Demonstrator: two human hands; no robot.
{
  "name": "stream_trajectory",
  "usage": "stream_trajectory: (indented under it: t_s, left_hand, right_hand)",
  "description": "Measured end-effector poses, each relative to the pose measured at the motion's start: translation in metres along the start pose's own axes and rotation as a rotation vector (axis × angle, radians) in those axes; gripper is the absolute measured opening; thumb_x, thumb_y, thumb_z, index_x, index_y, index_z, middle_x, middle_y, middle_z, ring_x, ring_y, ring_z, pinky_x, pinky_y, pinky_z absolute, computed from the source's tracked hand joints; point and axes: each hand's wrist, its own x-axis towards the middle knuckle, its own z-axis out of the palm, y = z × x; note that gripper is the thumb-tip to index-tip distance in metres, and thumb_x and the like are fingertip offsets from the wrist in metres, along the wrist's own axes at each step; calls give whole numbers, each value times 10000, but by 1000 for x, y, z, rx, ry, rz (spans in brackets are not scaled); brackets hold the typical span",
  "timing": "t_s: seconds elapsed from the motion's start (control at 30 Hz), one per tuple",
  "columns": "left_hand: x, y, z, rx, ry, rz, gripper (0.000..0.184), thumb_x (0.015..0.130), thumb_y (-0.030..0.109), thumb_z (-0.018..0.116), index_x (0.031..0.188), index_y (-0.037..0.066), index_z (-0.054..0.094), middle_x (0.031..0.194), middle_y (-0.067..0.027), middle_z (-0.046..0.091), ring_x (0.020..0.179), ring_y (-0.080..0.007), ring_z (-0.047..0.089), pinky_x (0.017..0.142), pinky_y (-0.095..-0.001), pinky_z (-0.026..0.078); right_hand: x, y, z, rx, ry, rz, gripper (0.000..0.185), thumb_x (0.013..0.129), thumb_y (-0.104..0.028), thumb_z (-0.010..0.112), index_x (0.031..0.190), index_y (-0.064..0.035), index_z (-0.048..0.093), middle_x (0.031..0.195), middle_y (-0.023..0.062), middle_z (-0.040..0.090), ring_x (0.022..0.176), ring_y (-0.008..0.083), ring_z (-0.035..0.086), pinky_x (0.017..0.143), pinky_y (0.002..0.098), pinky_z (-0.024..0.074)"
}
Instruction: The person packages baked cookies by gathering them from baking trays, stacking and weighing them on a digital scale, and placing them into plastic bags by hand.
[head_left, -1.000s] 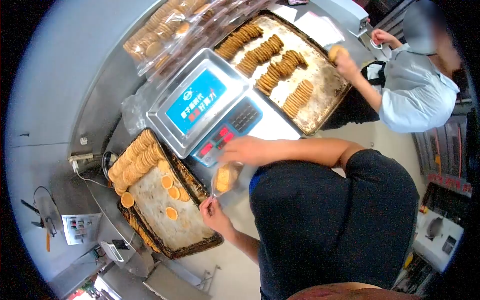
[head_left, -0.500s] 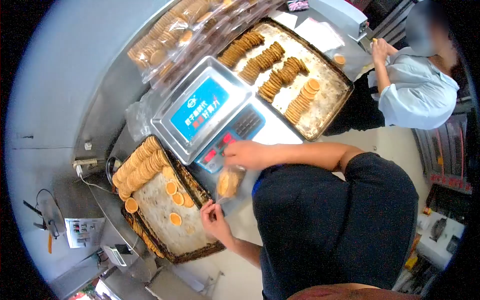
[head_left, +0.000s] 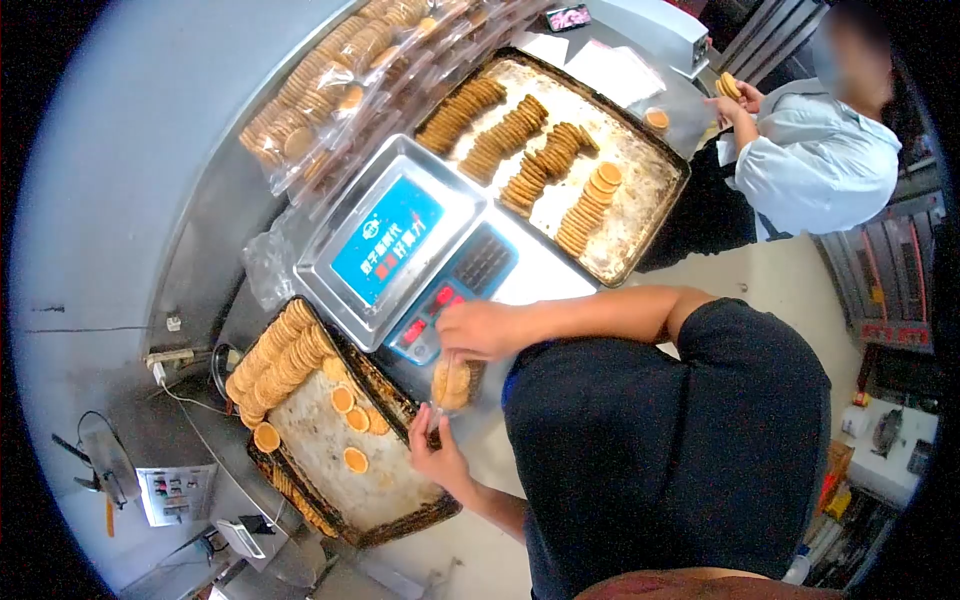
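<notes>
Shifted toward the bag point(head_left: 454, 386), left hand point(head_left: 440, 460) touches it, fingers point(head_left: 420, 420) slightly apart; right hand point(head_left: 484, 329) pinches its top.

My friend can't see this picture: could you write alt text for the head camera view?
A right hand holds a clear bag of biscuits in front of a scale, the left hand at its other end. Trays of biscuits flank the scale; another person holds biscuits too.

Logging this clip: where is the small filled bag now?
In the head view, the filled bag is just below centre, between the right hand and left hand, beside the scale.
</notes>
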Motion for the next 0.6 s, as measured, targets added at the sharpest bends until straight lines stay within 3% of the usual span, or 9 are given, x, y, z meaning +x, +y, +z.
stream_trajectory:
  t_s: [0.27, 0.43, 0.6]
  left_hand:
    - [-3, -9, 0, -16, -1, 66, 59, 942, 13, 723, 965, -41, 716, 1083, -176, 761, 1031, -302, 722, 947, -402, 555]
    - [0, 12, 2, -81, -5, -139, 81, 1004, 51, 686, 981, -22, 657, 1196, -176, 729, 1097, -290, 685, 953, -404, 545]
    - [-4, -16, -4, -49, 84, 7, 72, 1000, 51, 694, 986, -5, 652, 1244, -195, 715, 1137, -302, 679, 967, -410, 543]
  right_hand:
    - [0, -3, 5, -46, -5, -2, 143, 811, -98, 735, 872, -71, 608, 934, 85, 606, 948, 326, 602, 818, 447, 490]
    - [5, -5, 5, -114, -50, -56, 142, 796, -102, 738, 899, -83, 641, 959, 74, 619, 995, 302, 592, 881, 435, 453]
    - [3, -4, 12, -128, -32, -24, 162, 787, -114, 745, 913, -86, 647, 986, 73, 627, 1006, 289, 590, 915, 413, 431]
